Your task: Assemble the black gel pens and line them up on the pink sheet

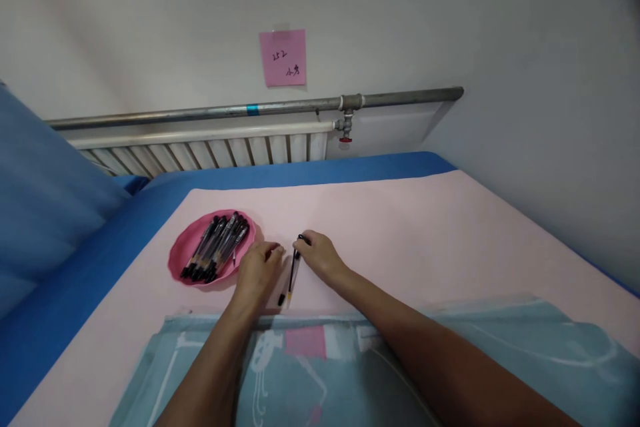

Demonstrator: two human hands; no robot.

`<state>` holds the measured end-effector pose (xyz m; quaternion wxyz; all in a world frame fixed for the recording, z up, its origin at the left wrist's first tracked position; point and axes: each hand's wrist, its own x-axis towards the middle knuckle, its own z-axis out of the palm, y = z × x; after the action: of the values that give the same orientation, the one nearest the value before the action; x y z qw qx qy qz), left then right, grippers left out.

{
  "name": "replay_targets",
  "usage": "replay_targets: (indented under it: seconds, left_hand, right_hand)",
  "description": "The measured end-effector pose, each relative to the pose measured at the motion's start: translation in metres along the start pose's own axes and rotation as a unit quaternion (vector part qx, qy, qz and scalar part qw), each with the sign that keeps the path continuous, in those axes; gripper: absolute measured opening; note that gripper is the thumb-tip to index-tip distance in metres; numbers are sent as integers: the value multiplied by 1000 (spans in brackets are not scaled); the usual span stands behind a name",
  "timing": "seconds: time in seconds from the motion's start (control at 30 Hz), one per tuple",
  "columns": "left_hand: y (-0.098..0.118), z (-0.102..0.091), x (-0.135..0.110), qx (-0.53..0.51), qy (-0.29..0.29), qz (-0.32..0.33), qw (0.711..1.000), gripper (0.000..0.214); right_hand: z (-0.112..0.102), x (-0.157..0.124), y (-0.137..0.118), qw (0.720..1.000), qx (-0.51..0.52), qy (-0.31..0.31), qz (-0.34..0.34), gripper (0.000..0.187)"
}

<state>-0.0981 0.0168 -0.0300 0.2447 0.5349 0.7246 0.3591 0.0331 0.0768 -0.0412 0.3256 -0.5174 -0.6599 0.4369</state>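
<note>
My right hand (pixel 321 256) pinches the upper end of a slim pen (pixel 293 268), whose dark shaft slants down toward me over the pink surface. A black pen cap (pixel 281 299) lies close to the pen's lower end, beside a small yellow tip. Just left of the pen is my left hand (pixel 259 270), its fingers curled together with the thumb; whatever they may hold is too small to make out. Beyond that hand, a pink scalloped dish (pixel 176 257) contains a pile of clear pens with black caps (pixel 216 247).
A pale pink sheet (pixel 400 240) covers the blue table surface (pixel 300 174). Teal printed cloth (pixel 200 353) lies along the near edge under my forearms. Behind stand a white radiator (pixel 210 155) and a metal pipe (pixel 300 107); blue fabric (pixel 45 193) hangs at left.
</note>
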Motion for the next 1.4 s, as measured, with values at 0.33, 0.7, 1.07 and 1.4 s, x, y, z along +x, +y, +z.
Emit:
replay_targets:
  seconds: [0.33,0.7,1.07,1.4]
  left_hand:
    - [17,4,-24,241,-82,74,964,23]
    - [25,7,-27,355,-94,38,929,35]
    - [27,14,-33,356,-173,59,916,29]
    - [15,-15,-25,356,-85,7,931,33]
  right_hand:
    - [-16,11,13,999,-44,-8,29,15]
    - [-24,15,13,998,-60,-8,30,12]
    - [-32,19,10,996,-63,63,32,12]
    - [-31,17,7,995,-30,90,28,16]
